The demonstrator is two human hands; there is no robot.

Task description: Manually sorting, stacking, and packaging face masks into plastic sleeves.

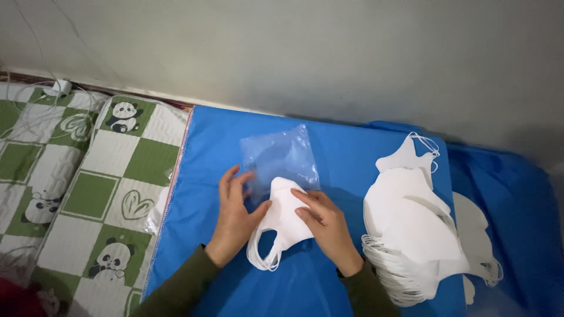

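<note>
**White mask going into a clear bag on a blue sheet**

A blue sheet covers the work surface from the centre to the right edge, lying against a plain grey wall. To its left sits a quilted mat in green and white checks, printed with pandas and hearts. A thin white cable loops over the mat's far corner near a small white plug.

On the right half of the sheet lies a large fanned stack of white masks, flat and curved, their ear loops bunched along the near-left edge. More white masks lie just behind it, further right.

In the middle of the sheet lies a clear plastic bag, square and slightly crinkled, with no label visible. Its near edge overlaps a single white mask, whose far end lies under or inside the bag's mouth; which of the two cannot be told. The ear loops trail toward the person.

The left hand rests with fingers spread flat on the bag's near-left corner, thumb touching the mask's left edge. The right hand lies open on the mask's right side, fingers pressing it down, not closed around it. Both sleeves are dark olive. The mask lies between the two hands, touching both.
</note>
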